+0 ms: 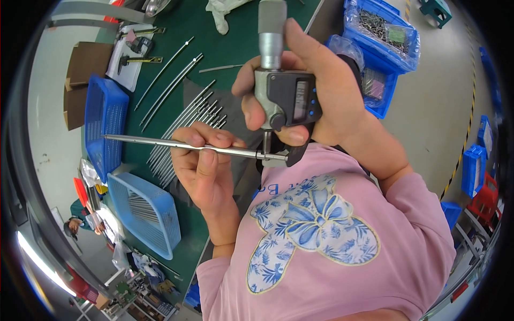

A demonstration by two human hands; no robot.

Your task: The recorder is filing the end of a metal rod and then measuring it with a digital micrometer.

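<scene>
In my left hand (206, 166) a thin, shiny metal rod (176, 143) is pinched between thumb and fingers. It lies nearly level, its far tip reaching left over a blue basket. My right hand (326, 80) grips a digital micrometer (284, 96) with a grey thimble at the top and a small display. The rod's right end sits at the micrometer's jaw, just below the spindle; whether the spindle presses on it I cannot tell. Beneath my left hand, several similar rods (195, 115) lie side by side on a dark cloth over the green table (225, 45).
Left of the rods stand a dark blue basket (110, 101) and a light blue basket (174, 227) with rods inside. Calipers (140, 60) rest on a white sheet beside a cardboard box (85, 64). Blue crates (388, 59) hold small metal parts at right. A white glove (220, 16) lies far back.
</scene>
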